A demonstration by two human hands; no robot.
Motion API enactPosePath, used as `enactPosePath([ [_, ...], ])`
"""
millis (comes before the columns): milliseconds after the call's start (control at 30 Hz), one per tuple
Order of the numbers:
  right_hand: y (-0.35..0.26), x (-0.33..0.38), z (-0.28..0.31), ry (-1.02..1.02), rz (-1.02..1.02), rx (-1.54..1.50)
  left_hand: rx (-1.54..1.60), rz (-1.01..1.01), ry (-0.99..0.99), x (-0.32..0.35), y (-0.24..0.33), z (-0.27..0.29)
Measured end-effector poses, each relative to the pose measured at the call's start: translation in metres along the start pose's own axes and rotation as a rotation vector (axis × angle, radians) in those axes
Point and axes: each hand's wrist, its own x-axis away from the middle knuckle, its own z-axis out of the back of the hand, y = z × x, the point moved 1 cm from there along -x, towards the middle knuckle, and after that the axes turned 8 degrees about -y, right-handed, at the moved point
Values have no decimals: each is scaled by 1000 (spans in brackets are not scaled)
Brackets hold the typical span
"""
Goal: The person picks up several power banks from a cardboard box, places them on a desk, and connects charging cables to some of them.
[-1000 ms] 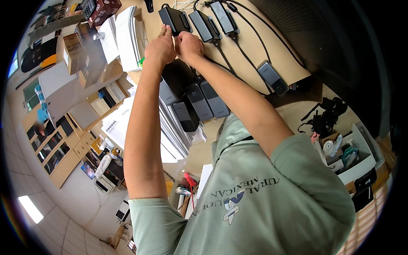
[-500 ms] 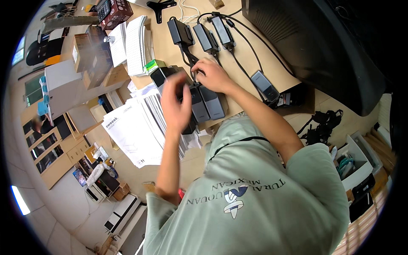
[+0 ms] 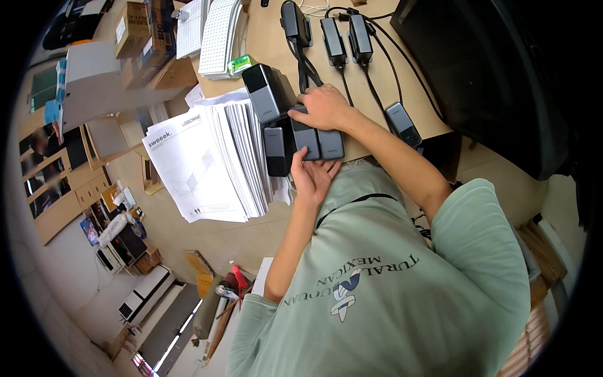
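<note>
Two dark grey power banks, a left one [image 3: 306, 139] and a right one [image 3: 331, 144], lie side by side at the desk's near edge. My right hand [image 3: 325, 105] bends over their far ends, thumb against the left one. From the near side my left hand [image 3: 311, 177] grips the left one, thumb on its face and fingers below the ends. Black cables [image 3: 304, 66] run to the far ends, where my right hand hides the plugs. Just left are a larger power bank [image 3: 266, 100] with a glossy black panel and a smaller one [image 3: 274, 143].
Black power adapters [image 3: 295, 24] with cables stand at the back of the desk [image 3: 392, 81]. Another power bank [image 3: 402, 124] lies to the right, near a large black monitor [image 3: 483, 81]. Paper stacks [image 3: 201, 166], a green box [image 3: 241, 65] and white perforated sheets [image 3: 221, 38] are left.
My left hand has moved from above the power banks down to their near ends and closed there. My right hand stays at the far ends. The view has shifted.
</note>
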Motion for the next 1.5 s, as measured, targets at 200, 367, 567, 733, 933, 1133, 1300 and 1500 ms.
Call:
enactPosePath([
  [200, 7, -5, 0, -33, 1, -70, 160, -22, -31, 0, 8, -14],
  [367, 14, 5, 9, 112, -3, -284, 80, -4, -51, 1, 1, -2],
  [567, 33, 59, -13, 481, -239, -948, -36, 125, -147, 4, 1, 14],
  [733, 18, 85, -92, 659, -379, -1322, -118, 292, -285, 17, 12, 40],
  [933, -28, 90, -100, 604, -336, -1833, -419, 517, -355, 50, 34, 96],
  [1133, -28, 91, -102, 551, -389, -1549, -446, 543, -407, 67, 43, 149],
  [1300, -23, 122, -114, 484, -615, -1292, -611, 570, -418, 53, 33, 169],
  [1500, -39, 272, -229, 710, -636, -1221, -825, 636, -213, 10, 18, 210],
])
